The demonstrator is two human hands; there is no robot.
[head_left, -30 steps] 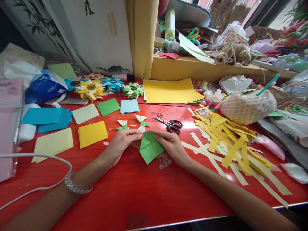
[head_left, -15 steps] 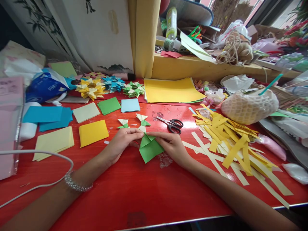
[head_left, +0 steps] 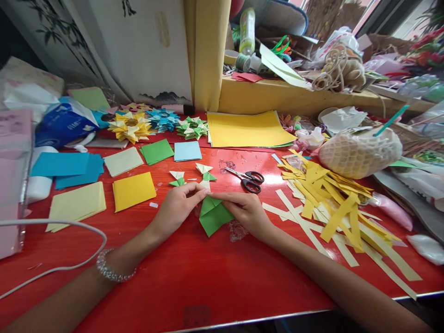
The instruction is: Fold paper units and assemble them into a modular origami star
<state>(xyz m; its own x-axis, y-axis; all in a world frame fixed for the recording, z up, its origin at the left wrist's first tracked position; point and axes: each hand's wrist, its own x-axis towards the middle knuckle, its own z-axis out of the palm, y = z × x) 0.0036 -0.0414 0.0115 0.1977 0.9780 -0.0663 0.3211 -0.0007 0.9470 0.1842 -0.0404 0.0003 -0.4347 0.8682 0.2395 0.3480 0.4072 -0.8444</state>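
A partly folded green paper sheet [head_left: 215, 217] is held between both hands near the middle of the red table. My left hand [head_left: 182, 206] pinches its upper left corner between thumb and forefinger. From the other side, my right hand [head_left: 248, 210] grips the upper right edge, forefinger stretched along the top fold and thumb below. Just beyond my fingers lie small folded green-and-cream paper pieces [head_left: 206, 174], with another folded piece [head_left: 178, 178] to their left, partly behind my left hand. Black-handled scissors [head_left: 247, 178] rest beyond my right hand.
Stacks of yellow [head_left: 134, 192], cream [head_left: 78, 206] and blue paper [head_left: 62, 165] lie left. Yellow and cream paper strips [head_left: 326, 199] pile up at right. Finished paper stars [head_left: 132, 128] and large yellow sheets [head_left: 248, 129] line the back. A white cable [head_left: 99, 231] curves in at left.
The green paper has shifted slightly left and tilted a little. My right forefinger has slid left along its top fold, closer to my left fingertips.
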